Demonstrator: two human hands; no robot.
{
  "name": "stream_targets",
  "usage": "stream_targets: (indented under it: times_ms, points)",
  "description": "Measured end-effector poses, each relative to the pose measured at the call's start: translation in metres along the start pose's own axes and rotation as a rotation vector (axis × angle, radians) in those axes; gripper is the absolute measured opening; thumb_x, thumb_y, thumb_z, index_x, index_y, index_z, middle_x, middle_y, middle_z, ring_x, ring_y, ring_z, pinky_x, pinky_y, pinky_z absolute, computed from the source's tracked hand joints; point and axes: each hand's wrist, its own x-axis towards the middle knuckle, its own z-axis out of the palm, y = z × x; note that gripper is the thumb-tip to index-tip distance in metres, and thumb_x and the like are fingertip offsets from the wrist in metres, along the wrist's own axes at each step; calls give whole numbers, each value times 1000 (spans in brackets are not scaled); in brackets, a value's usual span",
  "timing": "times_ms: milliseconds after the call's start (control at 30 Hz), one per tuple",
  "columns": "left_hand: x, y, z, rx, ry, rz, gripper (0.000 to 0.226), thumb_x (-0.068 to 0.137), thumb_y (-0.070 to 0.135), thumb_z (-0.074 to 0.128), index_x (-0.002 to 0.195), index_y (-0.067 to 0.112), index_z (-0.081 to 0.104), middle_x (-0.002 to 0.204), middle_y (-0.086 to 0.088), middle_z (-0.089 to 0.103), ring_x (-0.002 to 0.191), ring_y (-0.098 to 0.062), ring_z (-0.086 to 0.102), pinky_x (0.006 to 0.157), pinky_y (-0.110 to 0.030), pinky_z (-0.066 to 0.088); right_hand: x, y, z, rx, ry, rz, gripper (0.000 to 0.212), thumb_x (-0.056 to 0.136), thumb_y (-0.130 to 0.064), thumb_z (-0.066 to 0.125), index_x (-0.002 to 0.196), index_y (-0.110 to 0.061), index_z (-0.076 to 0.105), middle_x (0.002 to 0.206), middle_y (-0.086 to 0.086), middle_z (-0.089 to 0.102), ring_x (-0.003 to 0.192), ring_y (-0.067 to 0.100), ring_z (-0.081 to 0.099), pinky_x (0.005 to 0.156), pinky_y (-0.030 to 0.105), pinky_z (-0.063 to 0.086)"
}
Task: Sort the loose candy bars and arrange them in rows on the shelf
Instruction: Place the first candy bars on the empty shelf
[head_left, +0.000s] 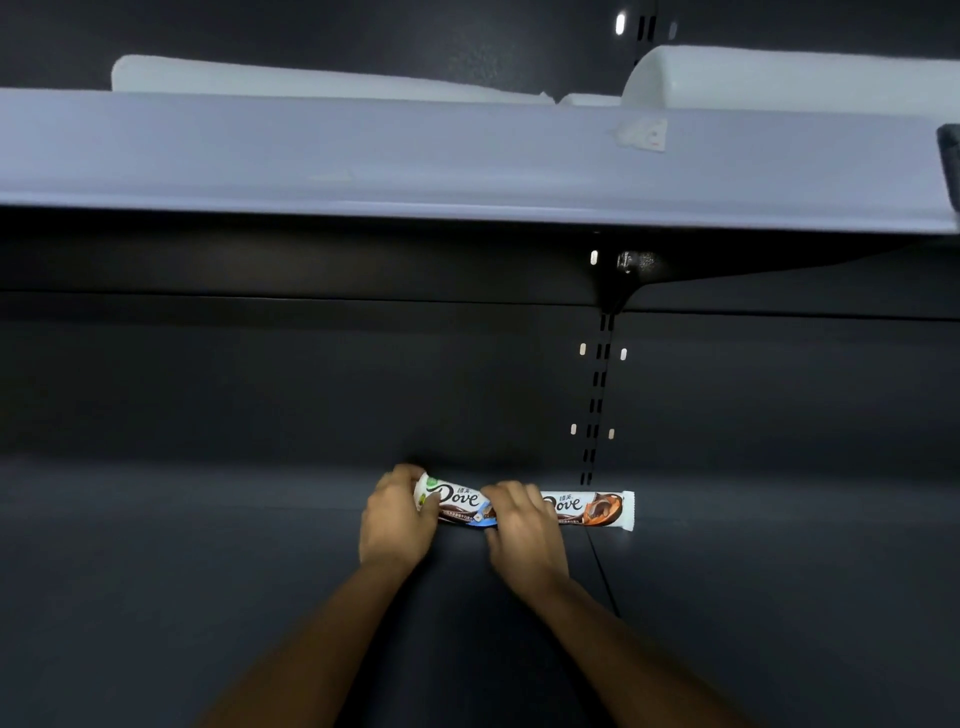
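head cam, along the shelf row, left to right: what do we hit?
left hand → blue Dove bar → right hand → orange Dove bar

Dark shelf (208, 571) is carrying two candy bars, both lying flat, end to end near the back panel: blue-trimmed Dove bar (457, 501) sitting left, orange-trimmed Dove bar (597, 511) sitting right; where their ends meet is hidden.
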Motion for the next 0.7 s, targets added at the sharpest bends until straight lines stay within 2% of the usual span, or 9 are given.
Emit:
stream_targets:
  times_ms: [133,267,433,533,700]
  points:
    - [4,-12,-3,36,1,-87,21,84,24,65,103,19,60,100,-1,67,95,-24,61,79,-28,45,6,-7,3,-69,18,-41,54,39,-9,82,88,-26,66,84,-10,61,74,16,57,62,25,48]
    - [10,-22,-1,14,-1,-130,16,83,20,66,99,18,62,95,0,69,94,-21,62,80,-26,43,13,-10,9,-80,-8,-53,53,35,3,77,80,-22,68,80,-8,61,71,16,58,59,25,50]
    - [14,-26,3,-33,31,-136,10,83,16,66,92,18,63,88,3,68,88,-18,62,73,-21,38,14,-7,18,-36,4,-41,47,42,9,71,80,-18,66,79,-3,59,70,18,56,59,25,50]
    - [16,-27,8,-68,72,-135,9,83,13,66,90,17,64,86,1,67,85,-18,62,74,-21,40,13,-5,20,-11,38,-52,43,47,10,67,82,-15,65,81,-1,59,72,20,55,62,28,51]
    - [16,-24,15,-98,129,-138,12,82,12,68,76,19,60,84,-3,67,83,-23,63,75,-26,42,12,-9,20,-82,-5,-154,38,46,2,72,78,-17,66,78,-3,59,70,17,54,61,25,50]
